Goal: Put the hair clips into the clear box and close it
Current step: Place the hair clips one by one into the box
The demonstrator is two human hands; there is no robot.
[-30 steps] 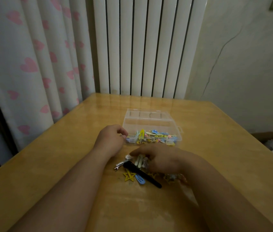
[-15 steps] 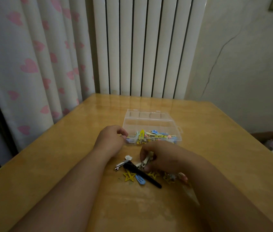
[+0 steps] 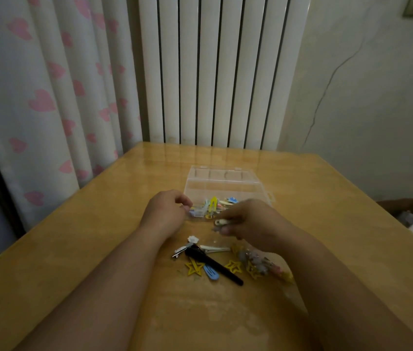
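1. Curtain (image 3: 43, 102): white with pink hearts, hanging at the far left, beyond the table edge.
2. Table (image 3: 73, 249): wooden top, carrying every item listed below.
3. Left hand (image 3: 164, 211): fingers curled, thumb and fingertips closed on the near left corner of the clear box.
4. Clear box (image 3: 225, 183): lies near the centre of the table, in front of the radiator (image 3: 215, 72). The lid is open and folded back on the far side. The near part holds a heap of stored clips (image 3: 213, 205) in yellow, blue and pink.
5. Loose clips, on the table nearer the person than the box:
   - white flower clip (image 3: 193, 239), furthest left;
   - black clip (image 3: 213, 264), long, lying diagonally;
   - yellow star clip (image 3: 195, 268), touching the black clip;
   - blue clip (image 3: 211, 272), just beside the star;
   - silver clip (image 3: 214, 249), lying flat by the black clip's upper end;
   - mixed clump (image 3: 263, 267), partly under the right forearm.
6. Right hand (image 3: 248, 221): raised off the table at the near edge of the box, fingers curled, pinching a pale clip (image 3: 221, 222). Motion blur hides the exact number of clips held.
7. Wall (image 3: 352, 110): pale, with a thin crack running down it.
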